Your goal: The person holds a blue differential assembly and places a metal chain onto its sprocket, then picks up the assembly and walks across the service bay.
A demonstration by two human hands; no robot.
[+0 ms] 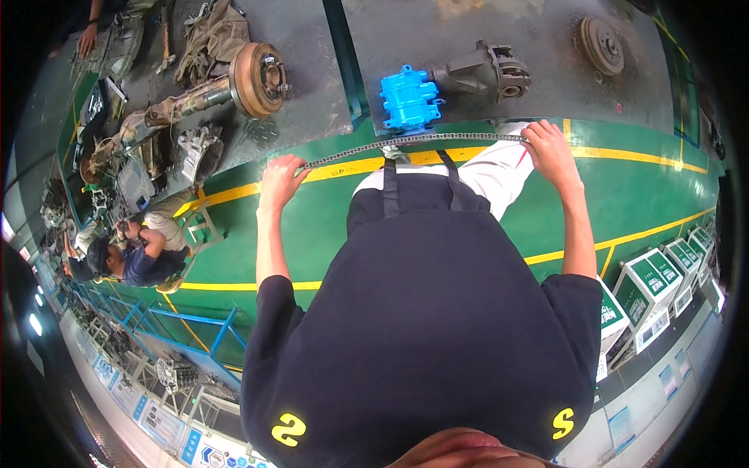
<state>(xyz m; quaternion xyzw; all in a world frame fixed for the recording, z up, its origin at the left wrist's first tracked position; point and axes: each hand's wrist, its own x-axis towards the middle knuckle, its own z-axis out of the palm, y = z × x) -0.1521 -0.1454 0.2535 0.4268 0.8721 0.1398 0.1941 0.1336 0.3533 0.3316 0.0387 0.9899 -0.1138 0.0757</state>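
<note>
A metal roller chain (406, 140) stretches between my two hands, sagging only slightly, in front of the workbench edge. My left hand (282, 179) pinches its left end, and my right hand (549, 150) grips its right end between thumb and fingers. Just beyond the chain's middle, a bright blue cast housing (409, 99) stands at the bench's near edge. To the right of that housing lies a grey metal differential carrier (488, 72), which neither hand touches.
The dark workbench (562, 93) runs across the far side, with a brake drum (602, 47) on it. A rusty axle with its drum (259, 80) lies left. A seated co-worker (140, 253) is at the left. White-and-green boxes (649, 282) line the right.
</note>
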